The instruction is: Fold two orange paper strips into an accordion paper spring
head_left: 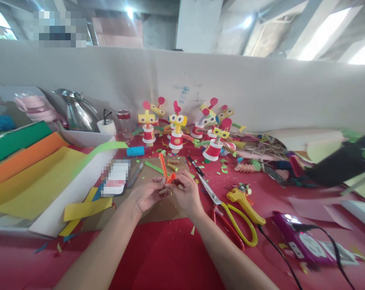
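Observation:
Both hands meet over a brown cardboard sheet (158, 213) on the red table. Pinched between the fingers of my left hand (150, 193) is an orange paper strip (163, 164), one length of it pointing up. My right hand (185, 189) grips the strip's other part, which is bent at the fingertips. Just beyond lie small folded striped paper springs (172, 166) and a light green strip (153, 167). A black pen (196, 166) and scissors with yellow and red handles (226, 209) rest to the right of my right hand.
Paper-cup figures (176, 139) stand at the back. Left are a white box of coloured paper (49, 181), yellow strips (87, 210), a phone (115, 177) and a steel jug (76, 108). A yellow glue gun (245, 203) and a purple device (303, 239) with black cables lie right.

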Available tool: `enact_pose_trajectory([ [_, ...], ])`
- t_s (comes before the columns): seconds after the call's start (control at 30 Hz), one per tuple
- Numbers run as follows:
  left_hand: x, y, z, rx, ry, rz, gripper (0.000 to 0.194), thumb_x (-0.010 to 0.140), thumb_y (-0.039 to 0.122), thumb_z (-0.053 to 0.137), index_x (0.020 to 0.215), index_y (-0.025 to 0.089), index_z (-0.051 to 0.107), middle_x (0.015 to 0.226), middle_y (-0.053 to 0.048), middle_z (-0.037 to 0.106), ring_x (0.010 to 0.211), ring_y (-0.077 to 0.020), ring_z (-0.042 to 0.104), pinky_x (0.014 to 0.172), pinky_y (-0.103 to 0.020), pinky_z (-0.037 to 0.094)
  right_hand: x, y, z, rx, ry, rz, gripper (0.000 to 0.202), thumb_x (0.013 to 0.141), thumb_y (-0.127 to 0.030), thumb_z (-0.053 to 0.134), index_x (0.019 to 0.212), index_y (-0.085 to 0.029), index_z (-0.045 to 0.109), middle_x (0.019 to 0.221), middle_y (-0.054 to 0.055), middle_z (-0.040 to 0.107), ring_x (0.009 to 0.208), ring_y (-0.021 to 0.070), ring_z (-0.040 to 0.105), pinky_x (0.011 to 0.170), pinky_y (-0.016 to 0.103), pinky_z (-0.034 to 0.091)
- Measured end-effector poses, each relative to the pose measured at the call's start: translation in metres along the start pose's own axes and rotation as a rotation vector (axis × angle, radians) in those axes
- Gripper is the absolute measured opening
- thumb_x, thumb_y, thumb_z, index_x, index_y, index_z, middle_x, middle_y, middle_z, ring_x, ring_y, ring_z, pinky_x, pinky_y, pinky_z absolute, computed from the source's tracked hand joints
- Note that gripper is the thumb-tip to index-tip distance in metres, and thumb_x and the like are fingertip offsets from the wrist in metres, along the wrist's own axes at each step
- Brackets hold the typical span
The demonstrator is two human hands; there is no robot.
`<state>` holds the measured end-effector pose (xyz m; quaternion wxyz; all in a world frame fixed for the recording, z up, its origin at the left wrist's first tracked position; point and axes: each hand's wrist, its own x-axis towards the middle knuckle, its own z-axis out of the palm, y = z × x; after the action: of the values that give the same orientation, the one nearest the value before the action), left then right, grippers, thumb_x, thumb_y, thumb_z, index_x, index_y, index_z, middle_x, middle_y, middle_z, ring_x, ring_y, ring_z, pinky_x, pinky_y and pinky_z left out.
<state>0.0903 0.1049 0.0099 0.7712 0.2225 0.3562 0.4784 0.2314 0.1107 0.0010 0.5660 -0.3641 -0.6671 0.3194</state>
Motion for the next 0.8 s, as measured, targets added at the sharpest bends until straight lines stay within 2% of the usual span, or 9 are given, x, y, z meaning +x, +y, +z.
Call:
enact_pose_trajectory([
  [0.1, 0.002, -0.004, -0.001, -0.059, 0.061, 0.027, 0.012, 0.063, 0.009, 0.075, 0.06, 0.013, 0.065, 0.06, -0.001, 0.059, 0.058, -0.0095, 0.055, 0.062, -0.024, 0.046, -0.001, -0.002, 0.0, 0.003, -0.009, 0.014, 0.011, 0.072, -0.016, 0.068, 0.078, -0.025, 0.07, 0.083, 0.002, 0.06, 0.078, 0.0178, 0.058, 0.067, 0.028, 0.047],
  [0.3, 0.004, -0.011, 0.001, -0.17, 0.057, 0.009, 0.012, 0.065, 0.005, 0.071, 0.06, 0.013, 0.064, 0.061, -0.002, 0.061, 0.058, -0.0104, 0.056, 0.061, -0.024, 0.048, -0.001, -0.006, -0.003, -0.037, -0.02, -0.052, 0.015, 0.074, -0.013, 0.066, 0.081, -0.025, 0.071, 0.083, 0.002, 0.062, 0.08, 0.0175, 0.06, 0.073, 0.028, 0.048],
  [0.4, 0.005, -0.013, 0.007, -0.198, 0.181, 0.07, 0.013, 0.068, 0.002, 0.067, 0.062, 0.013, 0.065, 0.064, -0.002, 0.062, 0.057, -0.0091, 0.056, 0.06, -0.022, 0.046, -0.004, -0.002, 0.001, -0.067, 0.058, -0.037, 0.021, 0.075, -0.016, 0.067, 0.093, -0.026, 0.069, 0.089, 0.003, 0.063, 0.084, 0.0181, 0.06, 0.074, 0.029, 0.049],
  [0.5, 0.006, -0.016, 0.012, -0.215, 0.282, 0.166, 0.016, 0.068, 0.0, 0.066, 0.062, 0.014, 0.065, 0.064, 0.0, 0.062, 0.057, -0.0077, 0.056, 0.061, -0.021, 0.045, -0.007, 0.003, 0.006, -0.076, 0.116, 0.005, 0.018, 0.076, -0.02, 0.067, 0.094, -0.024, 0.069, 0.086, 0.003, 0.064, 0.08, 0.0173, 0.06, 0.068, 0.027, 0.049],
  [0.63, 0.007, -0.022, 0.013, -0.169, 0.219, 0.267, 0.01, 0.064, 0.01, 0.074, 0.065, 0.015, 0.066, 0.065, 0.001, 0.063, 0.061, -0.0076, 0.056, 0.065, -0.02, 0.044, -0.009, 0.005, 0.009, -0.029, 0.101, 0.026, 0.011, 0.083, -0.022, 0.06, 0.09, -0.021, 0.069, 0.086, 0.004, 0.065, 0.079, 0.0167, 0.061, 0.072, 0.028, 0.049],
  [0.7, 0.006, -0.022, 0.014, -0.125, 0.193, 0.306, 0.013, 0.06, 0.016, 0.078, 0.065, 0.015, 0.067, 0.066, 0.001, 0.064, 0.063, -0.0083, 0.057, 0.066, -0.021, 0.043, -0.009, 0.003, 0.008, -0.002, 0.086, 0.045, 0.012, 0.085, -0.024, 0.057, 0.088, -0.021, 0.068, 0.085, 0.004, 0.065, 0.078, 0.0165, 0.06, 0.071, 0.028, 0.048],
  [0.8, 0.004, -0.02, 0.017, -0.036, 0.221, 0.353, 0.017, 0.055, 0.02, 0.081, 0.065, 0.015, 0.068, 0.066, 0.001, 0.064, 0.064, -0.009, 0.057, 0.066, -0.021, 0.043, -0.008, 0.0, 0.008, 0.049, 0.075, 0.107, 0.016, 0.086, -0.028, 0.055, 0.084, -0.02, 0.069, 0.083, 0.004, 0.064, 0.076, 0.0164, 0.059, 0.068, 0.027, 0.047],
])
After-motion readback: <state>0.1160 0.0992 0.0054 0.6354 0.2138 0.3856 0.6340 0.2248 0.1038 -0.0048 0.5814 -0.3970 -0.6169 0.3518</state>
